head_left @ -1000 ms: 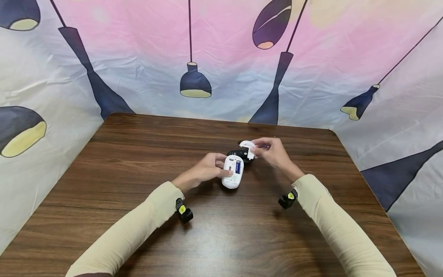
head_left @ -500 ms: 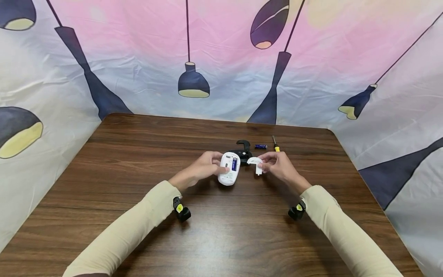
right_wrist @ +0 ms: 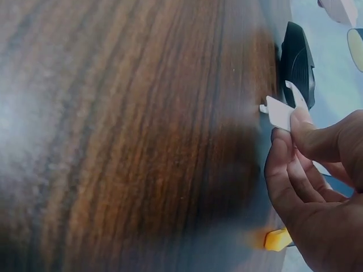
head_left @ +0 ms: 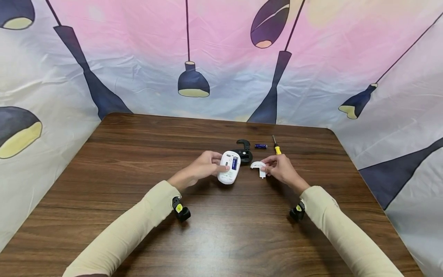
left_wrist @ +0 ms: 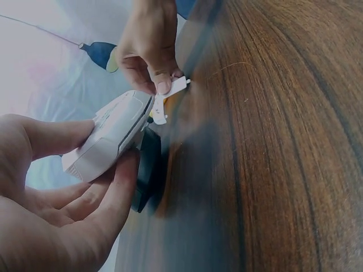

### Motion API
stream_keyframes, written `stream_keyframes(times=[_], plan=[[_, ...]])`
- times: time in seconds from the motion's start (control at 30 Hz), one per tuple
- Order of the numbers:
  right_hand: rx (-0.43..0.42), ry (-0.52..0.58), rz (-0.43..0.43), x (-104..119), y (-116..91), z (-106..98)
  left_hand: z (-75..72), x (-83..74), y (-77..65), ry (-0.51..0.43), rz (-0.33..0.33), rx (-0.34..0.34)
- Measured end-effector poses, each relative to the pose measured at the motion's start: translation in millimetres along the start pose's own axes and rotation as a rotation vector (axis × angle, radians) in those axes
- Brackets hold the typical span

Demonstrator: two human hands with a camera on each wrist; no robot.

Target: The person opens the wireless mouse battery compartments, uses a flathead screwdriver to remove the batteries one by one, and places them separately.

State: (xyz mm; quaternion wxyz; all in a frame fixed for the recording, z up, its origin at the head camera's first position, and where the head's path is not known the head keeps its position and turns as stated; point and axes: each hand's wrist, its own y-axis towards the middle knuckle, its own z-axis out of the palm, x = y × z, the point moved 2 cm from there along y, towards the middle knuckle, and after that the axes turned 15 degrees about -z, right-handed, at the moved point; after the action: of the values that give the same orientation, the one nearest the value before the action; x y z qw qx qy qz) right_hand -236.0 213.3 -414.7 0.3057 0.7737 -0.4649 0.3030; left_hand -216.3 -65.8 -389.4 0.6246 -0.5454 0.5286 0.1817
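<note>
My left hand [head_left: 205, 166] grips a white computer mouse [head_left: 226, 178], its underside turned up and its battery slot uncovered. A blue battery [head_left: 234, 163] lies in that slot. In the left wrist view the thumb presses one face of the mouse [left_wrist: 113, 133] and the fingers support the other. To the right, my right hand [head_left: 282, 169] pinches a white curved battery cover [head_left: 262, 171] between thumb and fingers, just above the table. The right wrist view shows the cover [right_wrist: 279, 113] held at its flat tab.
Behind the white mouse lies a black mouse [head_left: 246, 156], with a black curved cover [head_left: 243, 142] by it. A second blue battery [head_left: 261, 146] and a yellow-handled screwdriver [head_left: 277, 149] lie further right on the wooden table [head_left: 155, 138].
My right hand has drawn the white cover right and toward me, away from the black mouse, uncovering the loose battery and screwdriver to view. My left hand has shifted slightly left with the white mouse.
</note>
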Motion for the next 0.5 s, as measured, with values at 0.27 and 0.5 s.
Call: stream_keyframes(times=[0.27,0.5], plan=[[0.010,-0.045,0.082,-2.7,8.2,-1.2,-0.1,1.7,-2.1,0.004,0.006,0.015],[0.031,-0.109,0.106,-4.9,13.8,-0.8,0.2,3.3,-1.2,0.006,0.000,0.013]])
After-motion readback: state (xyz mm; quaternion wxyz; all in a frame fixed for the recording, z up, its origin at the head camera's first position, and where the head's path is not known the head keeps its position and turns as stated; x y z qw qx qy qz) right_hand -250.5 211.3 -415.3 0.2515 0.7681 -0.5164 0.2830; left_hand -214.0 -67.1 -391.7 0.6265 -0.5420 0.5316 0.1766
